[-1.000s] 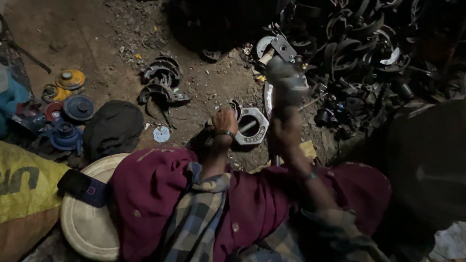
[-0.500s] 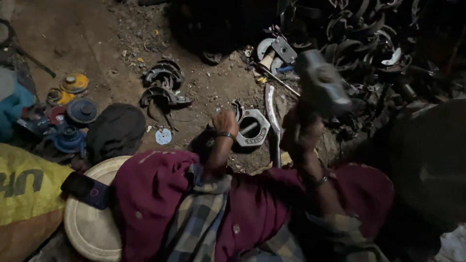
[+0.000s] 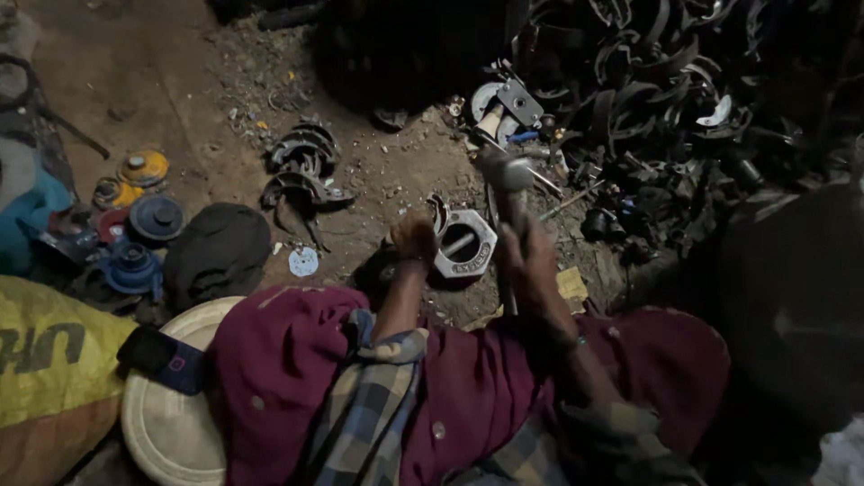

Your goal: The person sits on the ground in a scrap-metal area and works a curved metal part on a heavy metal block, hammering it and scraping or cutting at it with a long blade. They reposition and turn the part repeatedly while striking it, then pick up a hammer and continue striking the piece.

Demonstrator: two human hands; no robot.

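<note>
My right hand (image 3: 531, 261) grips the handle of a hammer (image 3: 506, 175), whose blurred head hangs just above and right of a pale hexagonal metal ring (image 3: 464, 245) lying on the dirt floor. My left hand (image 3: 414, 238) rests on the left side of that ring, fingers closed on a curved metal piece (image 3: 438, 212) there. Both forearms reach out over my knees, which are covered by maroon cloth (image 3: 297, 360) and a checked fabric.
A heap of dark curved metal parts (image 3: 666, 99) fills the upper right. More curved pieces (image 3: 301, 166) lie left of centre. Blue, red and yellow round parts (image 3: 135, 225), a dark cap (image 3: 216, 252), a pale round plate (image 3: 171, 423) and a yellow sack (image 3: 54, 360) sit at left.
The hammer was raised higher and to the right half a second ago; it has swung down toward the hexagonal ring. My left hand has stayed on the ring.
</note>
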